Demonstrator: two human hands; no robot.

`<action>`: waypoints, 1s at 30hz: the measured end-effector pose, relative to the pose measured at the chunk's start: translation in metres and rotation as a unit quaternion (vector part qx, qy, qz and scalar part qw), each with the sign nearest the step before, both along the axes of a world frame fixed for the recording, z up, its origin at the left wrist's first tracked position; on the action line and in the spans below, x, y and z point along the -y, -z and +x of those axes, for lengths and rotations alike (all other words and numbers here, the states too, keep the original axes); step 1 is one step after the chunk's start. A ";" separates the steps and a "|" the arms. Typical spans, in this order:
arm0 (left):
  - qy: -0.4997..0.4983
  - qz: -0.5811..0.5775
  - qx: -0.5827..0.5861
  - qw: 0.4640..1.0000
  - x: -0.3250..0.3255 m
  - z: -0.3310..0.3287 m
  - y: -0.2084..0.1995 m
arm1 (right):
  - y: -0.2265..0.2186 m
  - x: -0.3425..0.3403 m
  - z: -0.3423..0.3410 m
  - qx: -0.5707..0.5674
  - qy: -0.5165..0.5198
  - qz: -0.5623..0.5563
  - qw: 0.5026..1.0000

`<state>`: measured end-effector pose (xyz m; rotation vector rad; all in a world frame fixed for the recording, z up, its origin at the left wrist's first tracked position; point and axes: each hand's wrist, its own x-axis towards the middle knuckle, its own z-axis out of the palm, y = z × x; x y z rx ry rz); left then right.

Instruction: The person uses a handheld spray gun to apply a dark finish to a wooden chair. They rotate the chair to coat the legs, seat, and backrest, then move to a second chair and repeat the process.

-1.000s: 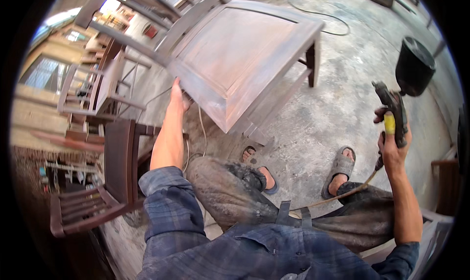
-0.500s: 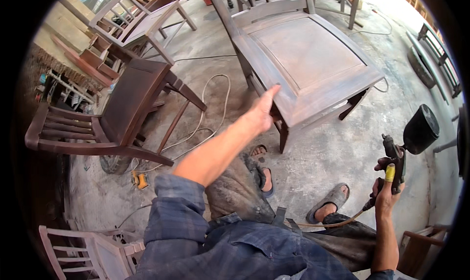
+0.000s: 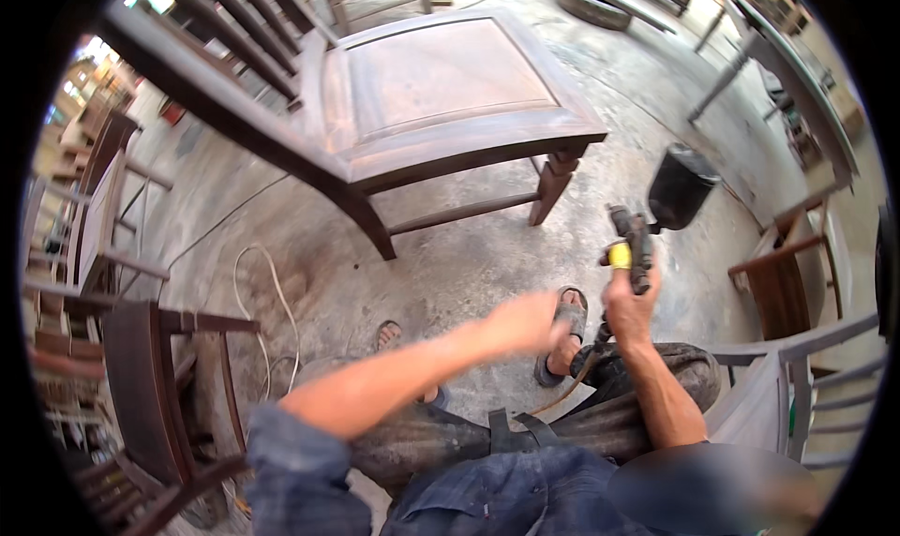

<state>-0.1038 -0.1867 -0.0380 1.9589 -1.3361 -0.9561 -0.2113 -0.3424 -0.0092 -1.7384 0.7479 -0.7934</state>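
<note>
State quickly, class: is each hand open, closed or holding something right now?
Left hand: too blurred to tell open or closed; no held thing shows.
Right hand: closed around a spray gun with a black cup.

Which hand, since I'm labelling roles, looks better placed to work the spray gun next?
Right, probably: the right hand grips the spray gun, while the blurred left hand is apart from it, lower in the picture.
</note>
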 end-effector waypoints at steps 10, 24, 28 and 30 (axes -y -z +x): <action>0.289 0.036 0.278 0.915 -0.142 -0.091 -0.001 | 0.083 -0.034 0.040 -0.021 -0.022 0.003 1.000; 0.371 -0.008 0.347 0.862 -0.164 -0.107 0.010 | 0.079 -0.069 0.080 -0.078 -0.100 0.063 0.990; 0.387 -0.006 0.354 0.851 -0.162 -0.105 0.012 | 0.077 -0.070 0.078 -0.103 -0.107 0.105 0.983; 0.390 -0.015 0.365 0.845 -0.159 -0.101 0.011 | 0.076 -0.066 0.078 -0.110 -0.102 0.104 0.983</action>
